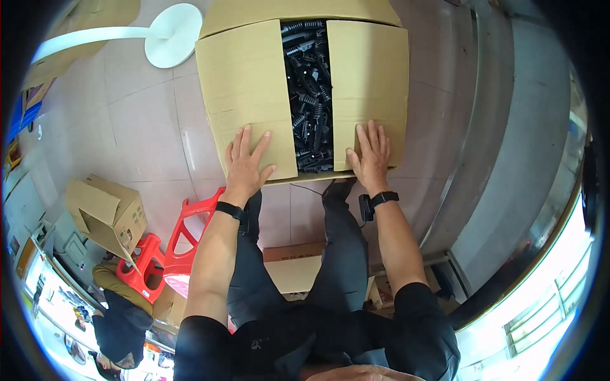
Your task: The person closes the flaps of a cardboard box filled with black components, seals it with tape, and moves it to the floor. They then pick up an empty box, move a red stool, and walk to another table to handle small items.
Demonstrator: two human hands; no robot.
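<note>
The big cardboard box point(298, 9), top centre of the frame, is heaped with black parts point(311, 95) showing through the slot between its two flaps. The left hand point(244, 166) and right hand point(370, 159) lie on the flaps, fingers spread, gripping nothing. The step looks like pressing the flaps down; closing that slot would call for an even push inward. A red stool point(178, 262) stands lower left

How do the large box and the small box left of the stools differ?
The large box looks bigger than the small box and shows black parts inside; the small box doesn't. The left hand and right hand touch the large box, not the small box. Both are brown cardboard.
</note>
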